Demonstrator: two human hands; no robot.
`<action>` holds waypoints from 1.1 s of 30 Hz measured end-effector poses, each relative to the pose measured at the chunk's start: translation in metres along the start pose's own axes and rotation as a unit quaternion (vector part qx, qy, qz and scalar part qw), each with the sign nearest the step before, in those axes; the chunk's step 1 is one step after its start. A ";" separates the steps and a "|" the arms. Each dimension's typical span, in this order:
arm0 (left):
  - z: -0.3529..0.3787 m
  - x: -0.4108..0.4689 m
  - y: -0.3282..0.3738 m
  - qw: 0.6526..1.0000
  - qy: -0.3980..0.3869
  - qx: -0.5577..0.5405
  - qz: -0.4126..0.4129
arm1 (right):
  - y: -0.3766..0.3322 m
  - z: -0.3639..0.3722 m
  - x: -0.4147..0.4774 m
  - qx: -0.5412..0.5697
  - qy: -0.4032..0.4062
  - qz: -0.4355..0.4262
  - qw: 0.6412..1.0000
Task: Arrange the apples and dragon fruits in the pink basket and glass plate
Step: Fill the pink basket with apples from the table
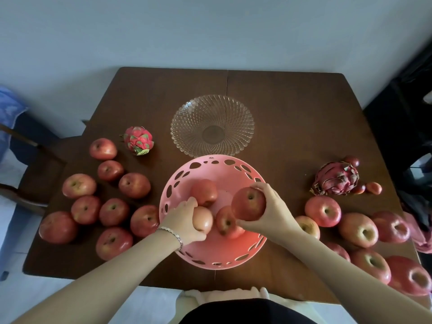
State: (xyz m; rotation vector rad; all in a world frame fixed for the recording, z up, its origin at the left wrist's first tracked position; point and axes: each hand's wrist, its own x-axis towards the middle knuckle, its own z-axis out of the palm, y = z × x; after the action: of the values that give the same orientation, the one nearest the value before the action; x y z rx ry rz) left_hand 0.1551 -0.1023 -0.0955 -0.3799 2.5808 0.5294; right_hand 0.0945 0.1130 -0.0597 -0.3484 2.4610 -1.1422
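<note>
Table [292, 113] of dark wood bears pink basket [223, 175] before pale wall [210, 31].

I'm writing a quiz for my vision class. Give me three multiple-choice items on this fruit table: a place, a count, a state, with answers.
1. Where is the glass plate? A) beyond the pink basket B) inside the basket C) on a chair
2. How many dragon fruits lie on the table? A) one B) two C) four
3. What does the right hand hold? A) nothing B) a dragon fruit C) an apple
Answers: 1 A, the plate lies just past the basket's far rim. 2 B, the left dragon fruit and the right dragon fruit. 3 C, it grips an apple over the basket.
</note>
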 end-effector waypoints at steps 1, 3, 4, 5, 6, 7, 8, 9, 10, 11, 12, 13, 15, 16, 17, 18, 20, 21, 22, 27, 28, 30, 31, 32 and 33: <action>-0.004 0.003 -0.001 1.000 0.000 -0.001 -0.001 | -0.002 0.001 -0.002 -0.013 -0.017 -0.011 1.000; -0.010 0.009 -0.004 1.000 0.002 0.021 0.013 | -0.008 0.009 -0.005 -0.044 -0.062 -0.033 0.997; -0.012 0.012 -0.004 0.999 0.000 0.048 0.024 | -0.010 0.015 -0.007 -0.060 -0.086 -0.045 0.993; -0.015 0.014 -0.004 0.996 -0.003 0.082 0.037 | -0.013 0.022 -0.008 -0.072 -0.109 -0.059 0.990; -0.018 0.018 -0.003 0.992 -0.003 0.115 0.050 | -0.016 0.029 -0.009 -0.080 -0.130 -0.074 0.985; -0.022 0.021 -0.002 0.988 -0.001 0.141 0.063 | -0.018 0.037 -0.009 -0.084 -0.147 -0.089 0.982; -0.026 0.024 -0.001 0.986 -0.006 0.154 0.070 | -0.021 0.045 -0.009 -0.086 -0.160 -0.101 0.978; -0.030 0.027 -0.001 0.986 -0.015 0.153 0.072 | -0.023 0.052 -0.009 -0.087 -0.170 -0.111 0.975; -0.034 0.031 -0.002 0.988 -0.028 0.140 0.064 | -0.026 0.058 -0.007 -0.088 -0.178 -0.121 0.973; -0.038 0.034 -0.002 0.990 -0.038 0.121 0.053 | -0.028 0.064 -0.006 -0.090 -0.185 -0.129 0.970; -0.041 0.037 -0.003 0.993 -0.043 0.100 0.045 | -0.030 0.070 -0.006 -0.096 -0.189 -0.133 0.968; -0.044 0.038 -0.003 0.995 -0.038 0.078 0.042 | -0.032 0.074 -0.005 -0.109 -0.188 -0.134 0.967; -0.042 0.038 -0.004 0.998 -0.009 0.035 0.046 | -0.033 0.078 -0.005 -0.145 -0.171 -0.143 0.964; -0.040 0.036 -0.004 0.999 0.005 0.018 0.050 | -0.033 0.078 -0.005 -0.161 -0.160 -0.149 0.962; -0.037 0.032 -0.004 0.998 0.017 -0.002 0.054 | -0.032 0.076 -0.005 -0.175 -0.153 -0.153 0.960; -0.033 0.028 -0.005 0.998 0.027 -0.026 0.057 | -0.031 0.073 -0.005 -0.186 -0.151 -0.154 0.959; -0.027 0.017 -0.007 0.995 0.048 -0.060 0.062 | -0.028 0.069 -0.004 -0.207 -0.149 -0.147 0.956; -0.026 0.011 -0.006 0.994 0.054 -0.061 0.071 | -0.027 0.068 -0.003 -0.214 -0.145 -0.143 0.955; -0.024 0.005 -0.005 0.992 0.058 -0.074 0.082 | -0.025 0.068 -0.003 -0.218 -0.139 -0.138 0.956; -0.037 -0.018 0.005 0.970 -0.034 -0.217 0.108 | -0.021 0.071 -0.003 -0.216 -0.126 -0.114 0.962; -0.037 -0.017 0.004 0.972 -0.072 -0.197 0.110 | -0.021 0.071 -0.003 -0.213 -0.128 -0.108 0.962; -0.032 -0.016 0.004 0.983 -0.124 -0.095 0.096 | -0.023 0.071 -0.003 -0.207 -0.135 -0.101 0.964; -0.029 -0.016 0.006 0.986 -0.129 -0.056 0.090 | -0.024 0.071 -0.002 -0.206 -0.137 -0.101 0.964; -0.026 -0.016 0.008 0.988 -0.125 -0.036 0.088 | -0.025 0.071 -0.002 -0.210 -0.138 -0.103 0.962; -0.024 -0.015 0.011 0.989 -0.112 -0.024 0.090 | -0.024 0.071 -0.001 -0.215 -0.139 -0.103 0.961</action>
State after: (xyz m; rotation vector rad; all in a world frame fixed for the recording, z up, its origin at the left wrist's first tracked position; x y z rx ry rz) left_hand 0.1548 -0.1002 -0.0657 -0.0957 2.3994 0.6594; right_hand 0.1294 0.0505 -0.0823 -0.8481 2.4380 -0.5637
